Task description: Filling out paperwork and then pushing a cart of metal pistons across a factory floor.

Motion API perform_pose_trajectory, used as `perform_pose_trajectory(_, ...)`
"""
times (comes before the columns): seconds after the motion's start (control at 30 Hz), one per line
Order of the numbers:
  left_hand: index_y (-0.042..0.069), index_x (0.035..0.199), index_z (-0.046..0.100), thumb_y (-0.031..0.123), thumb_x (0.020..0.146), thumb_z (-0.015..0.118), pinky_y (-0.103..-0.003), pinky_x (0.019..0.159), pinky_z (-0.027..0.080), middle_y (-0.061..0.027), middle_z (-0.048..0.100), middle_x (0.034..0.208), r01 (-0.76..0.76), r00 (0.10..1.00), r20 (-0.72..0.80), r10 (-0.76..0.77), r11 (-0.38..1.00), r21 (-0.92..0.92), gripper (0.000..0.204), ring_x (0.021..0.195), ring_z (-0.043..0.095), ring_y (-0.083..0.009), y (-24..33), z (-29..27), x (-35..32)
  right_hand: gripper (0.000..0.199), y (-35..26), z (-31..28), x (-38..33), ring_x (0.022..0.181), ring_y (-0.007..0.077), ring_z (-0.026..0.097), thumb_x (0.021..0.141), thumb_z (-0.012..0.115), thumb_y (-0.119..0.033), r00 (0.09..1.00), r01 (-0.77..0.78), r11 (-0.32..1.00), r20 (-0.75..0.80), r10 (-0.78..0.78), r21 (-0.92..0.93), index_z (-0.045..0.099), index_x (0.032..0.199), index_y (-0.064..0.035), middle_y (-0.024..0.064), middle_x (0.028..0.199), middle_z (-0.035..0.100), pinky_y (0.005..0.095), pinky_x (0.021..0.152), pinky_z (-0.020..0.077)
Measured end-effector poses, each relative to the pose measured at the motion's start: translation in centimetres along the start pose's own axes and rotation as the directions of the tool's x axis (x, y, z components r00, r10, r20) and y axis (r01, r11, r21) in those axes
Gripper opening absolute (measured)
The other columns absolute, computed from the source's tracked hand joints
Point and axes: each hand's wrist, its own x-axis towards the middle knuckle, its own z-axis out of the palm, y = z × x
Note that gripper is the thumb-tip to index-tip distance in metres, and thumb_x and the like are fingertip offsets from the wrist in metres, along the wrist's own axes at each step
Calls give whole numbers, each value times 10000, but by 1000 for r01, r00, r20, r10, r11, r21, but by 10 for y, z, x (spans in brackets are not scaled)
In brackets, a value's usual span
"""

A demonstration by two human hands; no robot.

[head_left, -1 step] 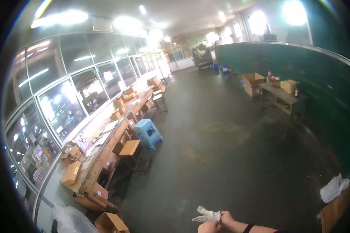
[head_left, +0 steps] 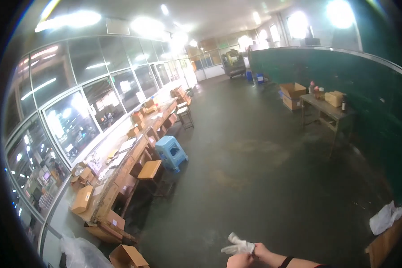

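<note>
A wooden bench (head_left: 123, 167) under windows (head_left: 71, 125) faces a green partition (head_left: 375, 98).

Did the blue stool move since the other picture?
No. The blue stool stands in the same spot just beyond the wooden-topped stool; only the whole view has shifted slightly.

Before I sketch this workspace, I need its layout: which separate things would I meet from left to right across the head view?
Clear plastic, lower-left cardboard box, blue stool, white glove, right hand, far cardboard box, table, white bag.
</note>
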Motion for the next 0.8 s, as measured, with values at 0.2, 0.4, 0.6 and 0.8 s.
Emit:
perform_pose_trajectory(0.2, 74, 805, 638, 338, 800, 444, -422, 633, 492, -151, 628, 735, 45, 963, 264, -52, 998, 33, 328, 685, 615, -322, -68, -32, 141, 321, -126, 25, 81, 964, 156, 541, 922, 421, -283, 942, -133, 886, 335, -27, 445, 524, 1138, -69, 48, 1088, 562, 307, 830, 444)
perform_pose_trajectory(0.4, 47, 744, 619, 292, 784, 472, -419, 619, 485, -146, 615, 710, -185, 902, 399, 165, 983, 12, 289, 688, 612, -315, -59, -82, 269, 432, -288, 32, 144, 1290, 226, 276, 929, 273, -264, 984, 115, 984, 152, -94, -136, 356, 1308, -75, 137, 1335, 388, 387, 1049, 251)
perform_pose_trajectory(0.6, 27, 706, 597, 245, 769, 494, -423, 596, 476, -156, 599, 671, -387, 840, 369, 398, 916, -107, 248, 642, 600, -326, -79, -81, 374, 347, -349, -2, 206, 1049, 315, 533, 893, 348, -247, 987, 133, 991, 93, -132, -2, 457, 1104, 7, 202, 1222, 483, 407, 944, 391)
perform_pose_trajectory(0.8, 23, 729, 611, 244, 768, 496, -419, 601, 486, -159, 608, 702, -457, 807, 368, 462, 883, -108, 252, 651, 602, -329, -109, -101, 496, 451, -405, -32, 327, 808, 288, 632, 861, 444, -281, 510, 749, 164, 401, -761, -642, 416, 1199, 16, 131, 1267, 474, 357, 665, 514)
